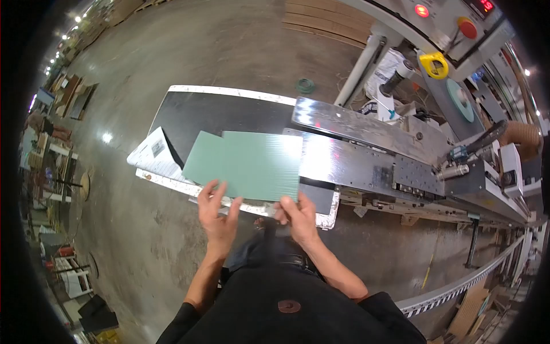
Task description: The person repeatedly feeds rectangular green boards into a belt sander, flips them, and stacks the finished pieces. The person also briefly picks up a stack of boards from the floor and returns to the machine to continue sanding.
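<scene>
Two flat pale green panels [258,166] lie partly overlapped above a black-topped table, the left one [201,159] set at a slant. My right hand [298,217] grips the near right corner of the panel, thumb on top and fingers curled at the edge. My left hand [219,215] is at the near edge of the panels, its fingers spread apart; whether the fingertips press on the edge is hard to tell. A printed paper sheet [156,153] lies left of the panels, on the table's left end.
The table [229,109] has a worn white rim. A long metal machine bed [355,163] adjoins it on the right, leading to a machine with a red button [467,28], a yellow tape measure [433,65] and a brown hose [520,135]. Stacked boards stand at far left.
</scene>
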A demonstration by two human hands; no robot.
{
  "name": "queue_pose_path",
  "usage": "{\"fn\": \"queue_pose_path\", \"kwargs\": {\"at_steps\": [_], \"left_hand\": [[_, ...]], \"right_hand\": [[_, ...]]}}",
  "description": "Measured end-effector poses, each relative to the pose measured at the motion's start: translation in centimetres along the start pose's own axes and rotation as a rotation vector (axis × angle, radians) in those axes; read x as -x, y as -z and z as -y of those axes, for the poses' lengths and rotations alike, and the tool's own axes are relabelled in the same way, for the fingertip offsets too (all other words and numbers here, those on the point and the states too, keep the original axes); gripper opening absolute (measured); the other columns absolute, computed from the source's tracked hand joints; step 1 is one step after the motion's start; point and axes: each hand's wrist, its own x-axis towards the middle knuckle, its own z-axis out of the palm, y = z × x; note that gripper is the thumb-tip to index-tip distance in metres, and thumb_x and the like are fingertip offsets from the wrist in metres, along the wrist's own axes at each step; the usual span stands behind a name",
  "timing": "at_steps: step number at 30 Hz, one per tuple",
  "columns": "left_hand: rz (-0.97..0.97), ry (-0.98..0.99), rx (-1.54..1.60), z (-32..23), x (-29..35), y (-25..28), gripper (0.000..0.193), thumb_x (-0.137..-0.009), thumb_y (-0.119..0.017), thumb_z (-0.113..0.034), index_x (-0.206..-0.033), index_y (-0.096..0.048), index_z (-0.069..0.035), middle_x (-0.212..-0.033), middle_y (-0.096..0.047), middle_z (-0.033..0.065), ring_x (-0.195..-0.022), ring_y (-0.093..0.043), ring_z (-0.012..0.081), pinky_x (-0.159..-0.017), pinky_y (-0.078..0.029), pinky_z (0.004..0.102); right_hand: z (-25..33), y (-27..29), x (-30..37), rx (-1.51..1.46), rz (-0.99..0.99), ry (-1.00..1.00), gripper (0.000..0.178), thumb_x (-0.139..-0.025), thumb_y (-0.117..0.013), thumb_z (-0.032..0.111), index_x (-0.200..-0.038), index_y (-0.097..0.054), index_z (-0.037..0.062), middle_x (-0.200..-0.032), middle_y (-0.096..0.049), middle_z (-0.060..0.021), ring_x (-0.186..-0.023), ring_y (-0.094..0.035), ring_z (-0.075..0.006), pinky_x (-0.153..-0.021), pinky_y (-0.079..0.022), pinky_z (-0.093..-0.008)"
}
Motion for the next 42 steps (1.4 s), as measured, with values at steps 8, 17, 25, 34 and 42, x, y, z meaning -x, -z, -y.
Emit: {"fn": "queue_pose_path", "kwargs": {"at_steps": [8,17,25,34,42], "left_hand": [[0.267,-0.227,0.122,-2.0,-1.0,-9.8,0.047,-0.072,-0.084,-0.005,-0.116,-0.068,0.001,-0.129,-0.058,0.0175,-0.099,-0.055,0.0307,-0.085,-0.049,0.04],[0.27,-0.327,0.023,-1.8,-2.6,-12.4,0.046,-0.069,-0.087,-0.011,-0.112,-0.072,-0.007,-0.12,-0.062,0.0131,-0.096,-0.055,0.03,-0.084,-0.048,0.0409],[0.293,-0.482,0.02,0.2,-2.7,-12.9,0.042,-0.076,-0.081,-0.009,-0.116,-0.07,-0.002,-0.127,-0.062,0.0195,-0.117,-0.054,0.0391,-0.1,-0.044,0.048],[0.296,-0.599,-0.012,0.8,-3.5,-12.6,0.037,-0.076,-0.081,-0.009,-0.11,-0.071,-0.001,-0.125,-0.064,0.0188,-0.113,-0.056,0.0396,-0.098,-0.043,0.048],[0.322,-0.563,0.015,-2.9,-1.7,-14.9,0.04,-0.071,-0.085,-0.011,-0.108,-0.073,-0.006,-0.121,-0.064,0.0158,-0.11,-0.055,0.0383,-0.095,-0.041,0.0473]], "right_hand": [[1.0,8.8,-0.6,-0.084,-0.35,0.1,0.022,-0.096,-0.071,0.022,-0.099,-0.063,0.0011,-0.083,-0.069,-0.0089,-0.062,-0.061,-0.0124,-0.054,-0.047,-0.0252],[-0.2,8.2,-0.3,-0.235,-0.481,0.128,0.032,-0.101,-0.061,0.028,-0.109,-0.062,-0.0031,-0.089,-0.071,-0.0147,-0.07,-0.067,-0.0181,-0.06,-0.053,-0.0274],[-0.5,4.6,1.6,-0.156,-0.411,0.273,0.062,-0.102,-0.055,0.014,-0.153,-0.028,-0.0084,-0.144,-0.051,-0.0215,-0.111,-0.063,-0.0213,-0.084,-0.058,-0.0302],[-1.1,3.6,1.1,-0.118,-0.479,0.348,0.056,-0.1,-0.06,0.011,-0.15,-0.039,-0.0045,-0.132,-0.056,-0.0114,-0.106,-0.057,-0.0143,-0.085,-0.056,-0.0292],[0.2,7.8,2.1,-0.03,-0.521,0.389,0.058,-0.1,-0.061,0.016,-0.15,-0.04,-0.0037,-0.135,-0.053,-0.0201,-0.115,-0.056,-0.0215,-0.084,-0.057,-0.031]]}}
